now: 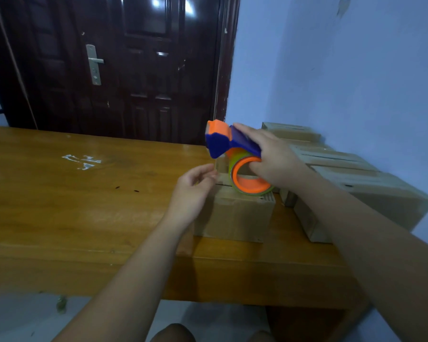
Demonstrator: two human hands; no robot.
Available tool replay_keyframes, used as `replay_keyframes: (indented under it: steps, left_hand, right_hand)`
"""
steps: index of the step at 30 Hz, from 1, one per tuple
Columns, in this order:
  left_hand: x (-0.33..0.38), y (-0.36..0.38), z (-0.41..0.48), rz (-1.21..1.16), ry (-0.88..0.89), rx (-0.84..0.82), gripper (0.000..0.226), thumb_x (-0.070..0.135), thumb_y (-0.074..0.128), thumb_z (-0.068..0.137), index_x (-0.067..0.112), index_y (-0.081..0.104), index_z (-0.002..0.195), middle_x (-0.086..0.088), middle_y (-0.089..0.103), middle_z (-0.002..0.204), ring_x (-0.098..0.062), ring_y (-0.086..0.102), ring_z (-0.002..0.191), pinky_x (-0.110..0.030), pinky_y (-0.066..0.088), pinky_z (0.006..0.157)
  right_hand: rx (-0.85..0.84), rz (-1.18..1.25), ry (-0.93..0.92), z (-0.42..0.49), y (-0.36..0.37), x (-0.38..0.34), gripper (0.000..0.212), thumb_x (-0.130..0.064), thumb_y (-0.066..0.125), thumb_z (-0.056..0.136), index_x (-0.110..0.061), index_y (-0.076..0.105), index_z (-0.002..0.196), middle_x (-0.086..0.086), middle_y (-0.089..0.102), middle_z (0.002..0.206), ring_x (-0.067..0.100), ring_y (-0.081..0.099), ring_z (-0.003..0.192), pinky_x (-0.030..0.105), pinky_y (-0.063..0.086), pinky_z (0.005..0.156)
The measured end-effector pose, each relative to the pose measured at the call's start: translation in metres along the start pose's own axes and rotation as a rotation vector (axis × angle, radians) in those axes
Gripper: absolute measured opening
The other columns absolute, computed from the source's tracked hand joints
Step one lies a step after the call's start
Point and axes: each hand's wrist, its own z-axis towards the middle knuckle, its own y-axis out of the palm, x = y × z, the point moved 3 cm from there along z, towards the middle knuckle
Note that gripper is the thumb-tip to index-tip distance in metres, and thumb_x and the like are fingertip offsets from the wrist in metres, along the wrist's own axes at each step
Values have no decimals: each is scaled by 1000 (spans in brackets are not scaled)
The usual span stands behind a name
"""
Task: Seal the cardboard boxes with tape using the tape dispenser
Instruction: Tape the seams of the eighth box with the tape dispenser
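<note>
While your right hand (274, 156) grips the tape dispenser (223, 141) over the box (232, 215): skew risk.
Left hand (190, 191) curls alongside; grip on tape (233, 169) indiscernible, strip may wander.

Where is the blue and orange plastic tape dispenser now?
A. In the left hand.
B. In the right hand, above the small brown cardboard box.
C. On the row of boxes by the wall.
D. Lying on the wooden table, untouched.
B: the right hand grips the blue and orange plastic tape dispenser over the small brown cardboard box; the left hand is not on it.
</note>
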Motion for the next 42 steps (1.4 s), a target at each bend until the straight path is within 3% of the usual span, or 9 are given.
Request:
replay_keyframes:
  steps: [3, 6, 10, 17, 23, 26, 33, 38, 42]
  left_hand:
    - [7, 2, -2, -206, -38, 24, 32, 25, 62, 89, 22, 59, 120, 14, 66, 103, 11, 60, 88, -9, 43, 71]
    - [14, 8, -2, -261, -50, 107, 20, 27, 64, 87, 21, 64, 107, 9, 69, 97, 8, 61, 80, -14, 40, 68]
    - [15, 17, -1, -306, -78, 271, 23, 26, 64, 88, 20, 60, 110, 11, 65, 91, 11, 59, 69, -10, 35, 61]
    - [7, 16, 0, -378, -219, 524, 21, 10, 51, 95, 21, 57, 112, 5, 61, 102, -5, 57, 89, -12, 42, 60]
    - [10, 1, -2, -356, -242, 467, 13, 19, 54, 95, 18, 65, 87, 3, 66, 82, -6, 60, 74, -19, 45, 67]
    - [10, -10, 2, -254, -233, 465, 14, 18, 55, 94, 18, 66, 85, 1, 66, 81, -9, 59, 76, -30, 47, 86]
    - [-3, -16, 5, -99, -257, 381, 15, 17, 57, 93, 10, 69, 85, -1, 66, 77, -11, 58, 74, -37, 48, 93]
    - [-13, -16, 6, -110, -250, 374, 19, 17, 57, 93, 9, 69, 81, -1, 66, 71, -13, 60, 72, -41, 49, 95]
    - [-16, -16, 9, -117, -226, 375, 18, 16, 57, 93, 9, 69, 82, -1, 66, 70, -13, 61, 73, -40, 48, 95]
  right_hand:
    - [-61, -97, -33, 8, 3, -3, 80, -5, 60, 85, -36, 23, 149, -5, 40, 146, 9, 40, 116, 11, 30, 76]
    - [-124, -143, -71, 14, 7, -8, 78, -9, 60, 87, -37, 22, 149, -3, 42, 143, 11, 42, 112, 19, 31, 79]
    - [-147, -145, -43, 18, 10, -7, 79, -9, 61, 87, -39, 22, 149, -3, 43, 142, 9, 42, 110, 19, 31, 79]
    - [-125, -64, 8, 9, 6, -5, 81, -4, 61, 85, -38, 23, 148, -3, 44, 139, 8, 40, 101, 8, 29, 68]
    - [-129, -58, -4, 6, 7, -8, 81, -4, 58, 85, -39, 23, 148, -3, 43, 138, 8, 40, 102, 8, 31, 70]
    - [-165, -78, -5, 11, 8, -11, 80, -5, 59, 85, -39, 23, 148, -4, 43, 138, 7, 39, 103, 8, 29, 70]
    - [-81, 141, 89, 17, 7, -12, 78, -11, 68, 79, -38, 33, 144, -11, 50, 121, 7, 57, 85, 15, 43, 62]
    - [-146, 326, 61, 8, 10, -3, 85, -34, 76, 79, -40, 24, 147, -12, 45, 138, 9, 55, 109, 24, 47, 86]
    - [-24, 423, 88, -2, 12, 1, 72, -37, 64, 88, -39, 23, 148, -23, 40, 136, -4, 49, 112, 12, 43, 87]
